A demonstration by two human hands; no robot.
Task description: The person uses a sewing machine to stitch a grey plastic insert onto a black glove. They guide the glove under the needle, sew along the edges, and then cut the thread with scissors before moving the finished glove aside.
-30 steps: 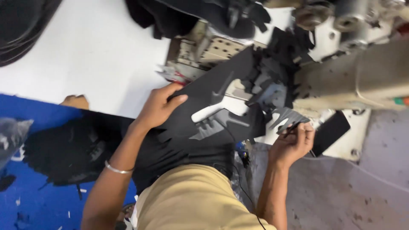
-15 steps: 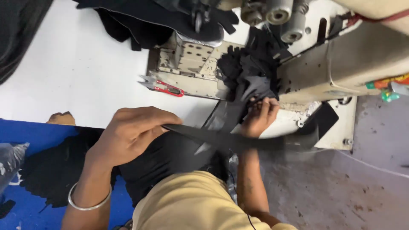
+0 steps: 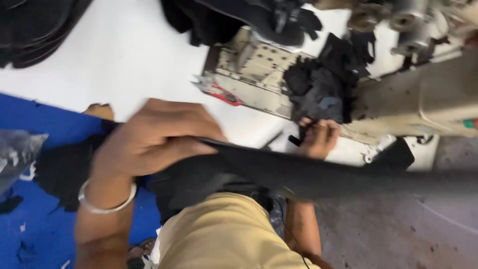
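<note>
The left hand is clamped on a long black cut sheet, fingers curled over its upper edge, and the sheet stretches edge-on across the lap toward the right. A silver bangle sits on that wrist. The right hand pinches a small black piece beside the heap of black scraps piled on the sewing machine bed. Red-handled snips lie on the white worktop. More black material rests on the blue surface at left.
</note>
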